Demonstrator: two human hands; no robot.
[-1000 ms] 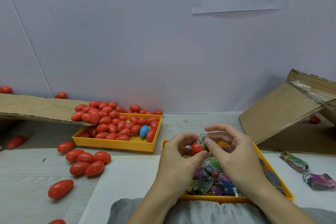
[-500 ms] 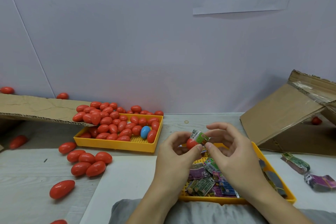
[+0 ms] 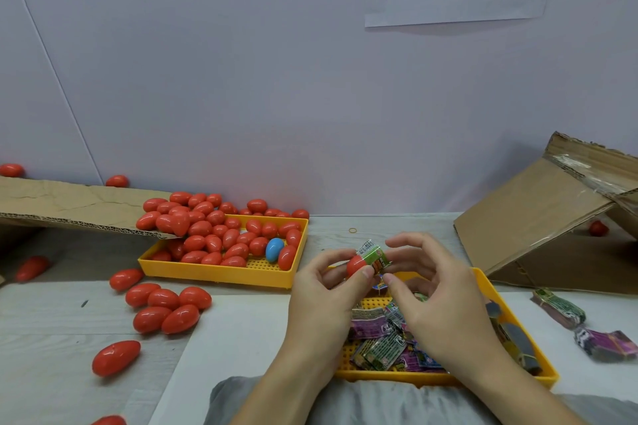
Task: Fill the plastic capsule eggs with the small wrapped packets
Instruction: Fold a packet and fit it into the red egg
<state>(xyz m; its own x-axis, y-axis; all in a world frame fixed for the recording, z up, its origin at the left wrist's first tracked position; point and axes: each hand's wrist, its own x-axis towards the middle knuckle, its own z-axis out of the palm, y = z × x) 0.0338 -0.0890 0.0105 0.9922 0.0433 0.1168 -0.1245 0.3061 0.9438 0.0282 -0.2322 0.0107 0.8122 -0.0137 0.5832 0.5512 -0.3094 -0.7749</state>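
Bare table lies open beyond my hands. Left, the egg tray and loose eggs crowd my path; right, the tipped cardboard box blocks it.

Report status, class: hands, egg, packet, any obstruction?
Left hand pinches red egg half. Right hand pinches green packet, sticking out of the half. Nothing blocking; packet tray sits below.
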